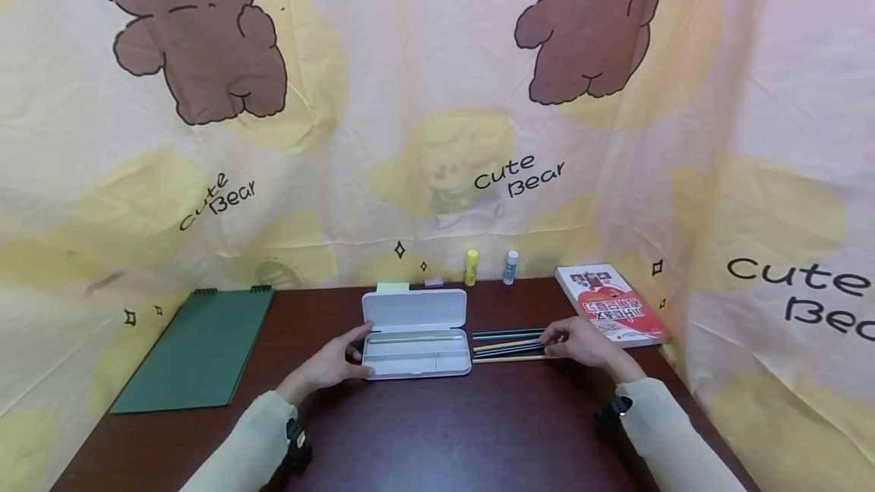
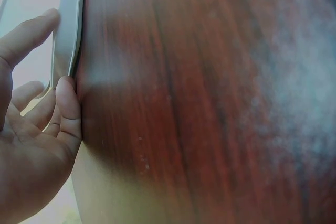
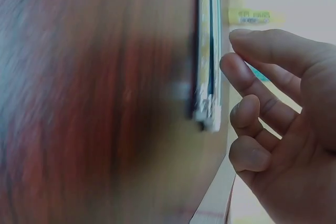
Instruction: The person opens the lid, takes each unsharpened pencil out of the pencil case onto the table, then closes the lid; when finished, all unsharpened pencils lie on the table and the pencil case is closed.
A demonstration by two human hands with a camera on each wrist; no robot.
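Note:
A white pencil case [image 1: 420, 365] lies with its lid [image 1: 414, 310] raised. One pencil [image 1: 417, 339] lies along its back compartment. My left hand [image 1: 333, 360] grips the case at its left end, thumb at the front corner and index finger near the hinge. To the right of the case lie several dark and yellowish pencils [image 1: 506, 348], side by side. Over their right ends is my right hand [image 1: 581, 344], fingers loosely bent. In the right wrist view, a gap shows between the thumb and index finger of the right hand [image 3: 294, 98], with nothing held there.
A green spiral notebook [image 1: 194, 351] lies on the left of the dark wooden table [image 1: 465, 431]. At the back stand a yellow stick [image 1: 472, 268] and a glue stick [image 1: 510, 268], near green sticky notes [image 1: 393, 288] and a pink eraser-like block [image 1: 434, 282]. A book [image 1: 611, 304] lies at right.

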